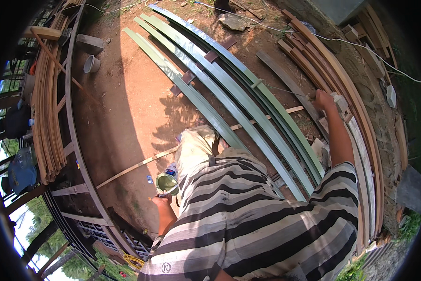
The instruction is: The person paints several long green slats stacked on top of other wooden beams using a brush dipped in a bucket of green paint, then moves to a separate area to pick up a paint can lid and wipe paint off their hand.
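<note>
My right hand (323,99) is closed round the handle of a small paint roller. The thin metal rod reaches left to the green-coated roller (257,84), which rests on the outermost long green-painted board (285,114). Low on the left, my left hand (162,200) grips a paint can (167,181) at its rim or handle; exactly where, I cannot tell. Green paint shows inside the can. Several more long boards (238,98) in light green lie side by side before me, some with a wet-looking shine.
Short dark crosspieces (211,56) and a thin wooden batten (140,167) lie under the boards. Brown timber (332,65) is stacked along the right wall. To the left stand a timber rack (74,122) with stacked planks (46,103), a grey bucket (92,64) and a concrete block (89,43).
</note>
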Motion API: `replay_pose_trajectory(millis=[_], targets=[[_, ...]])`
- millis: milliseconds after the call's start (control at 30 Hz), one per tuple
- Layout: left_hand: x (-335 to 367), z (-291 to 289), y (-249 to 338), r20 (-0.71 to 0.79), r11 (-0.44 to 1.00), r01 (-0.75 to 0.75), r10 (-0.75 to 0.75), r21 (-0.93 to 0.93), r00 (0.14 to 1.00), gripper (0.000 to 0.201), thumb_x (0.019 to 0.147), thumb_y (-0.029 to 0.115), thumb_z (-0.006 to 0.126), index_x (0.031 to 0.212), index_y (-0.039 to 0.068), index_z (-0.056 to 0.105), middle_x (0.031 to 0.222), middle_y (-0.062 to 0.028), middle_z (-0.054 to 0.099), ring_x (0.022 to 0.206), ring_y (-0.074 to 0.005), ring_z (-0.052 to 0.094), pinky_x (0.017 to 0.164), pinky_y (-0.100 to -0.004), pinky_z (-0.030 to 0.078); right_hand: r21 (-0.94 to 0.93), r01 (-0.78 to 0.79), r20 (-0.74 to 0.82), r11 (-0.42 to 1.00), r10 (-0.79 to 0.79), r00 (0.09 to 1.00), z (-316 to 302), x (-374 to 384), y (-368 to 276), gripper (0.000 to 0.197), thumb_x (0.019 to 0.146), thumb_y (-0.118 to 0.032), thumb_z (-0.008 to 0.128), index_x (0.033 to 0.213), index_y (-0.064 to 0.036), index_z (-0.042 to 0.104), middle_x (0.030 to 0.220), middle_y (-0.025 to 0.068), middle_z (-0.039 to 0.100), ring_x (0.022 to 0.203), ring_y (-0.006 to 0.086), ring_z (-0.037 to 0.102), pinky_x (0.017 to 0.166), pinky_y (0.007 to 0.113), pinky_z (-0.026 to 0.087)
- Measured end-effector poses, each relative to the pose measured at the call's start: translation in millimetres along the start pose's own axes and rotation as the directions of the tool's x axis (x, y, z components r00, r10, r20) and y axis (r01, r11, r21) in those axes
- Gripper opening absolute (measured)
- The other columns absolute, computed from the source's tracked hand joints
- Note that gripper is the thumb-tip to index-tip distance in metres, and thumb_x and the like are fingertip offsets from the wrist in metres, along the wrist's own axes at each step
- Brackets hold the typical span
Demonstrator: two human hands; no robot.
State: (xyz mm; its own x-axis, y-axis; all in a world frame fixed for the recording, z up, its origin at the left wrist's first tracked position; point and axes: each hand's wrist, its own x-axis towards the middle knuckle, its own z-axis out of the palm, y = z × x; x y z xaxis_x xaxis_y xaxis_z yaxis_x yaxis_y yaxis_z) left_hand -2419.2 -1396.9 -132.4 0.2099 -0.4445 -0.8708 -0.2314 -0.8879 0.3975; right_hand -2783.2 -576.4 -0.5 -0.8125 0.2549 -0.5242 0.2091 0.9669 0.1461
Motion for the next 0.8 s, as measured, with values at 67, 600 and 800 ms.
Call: replay_pose_trajectory(millis=[67,600,800], targets=[[17,-16,14,0.014,0.995,0.019,-0.018,-0.094,1.000,0.022,0.082,0.033,0.039,0.074,0.015,0.049,0.066,0.0016,0.055,0.062,-0.0204,0.058,0.062,-0.0440,0.047,0.024,0.039,-0.013,0.999,-0.039,0.999,-24,22,-23,0.031,0.078,-0.026,0.064,0.105,-0.0112,0.066,0.113,0.0146,0.065,0.106,0.0303,0.062,0.088,0.043,0.050],[101,99,149,-0.216,0.971,0.210,-0.231,-0.115,0.949,0.036,0.088,0.037,0.036,0.086,0.008,0.057,0.081,-0.0006,0.062,0.074,-0.0223,0.063,0.065,-0.0428,0.048,-0.046,0.087,-0.070,0.995,-0.091,0.993,-129,124,-246,0.036,0.078,-0.016,0.056,0.110,-0.0235,0.070,0.108,0.0153,0.067,0.100,0.0319,0.064,0.086,0.044,0.051],[120,224,239,-0.246,0.991,0.129,-0.137,-0.048,0.960,0.028,0.085,0.033,0.041,0.085,0.009,0.056,0.083,-0.0015,0.061,0.078,-0.0244,0.064,0.069,-0.0444,0.049,-0.071,0.028,-0.058,0.997,-0.032,0.998,-135,160,-328,0.038,0.078,-0.018,0.056,0.113,-0.0228,0.069,0.105,0.0195,0.066,0.100,0.0342,0.064,0.085,0.045,0.051]])
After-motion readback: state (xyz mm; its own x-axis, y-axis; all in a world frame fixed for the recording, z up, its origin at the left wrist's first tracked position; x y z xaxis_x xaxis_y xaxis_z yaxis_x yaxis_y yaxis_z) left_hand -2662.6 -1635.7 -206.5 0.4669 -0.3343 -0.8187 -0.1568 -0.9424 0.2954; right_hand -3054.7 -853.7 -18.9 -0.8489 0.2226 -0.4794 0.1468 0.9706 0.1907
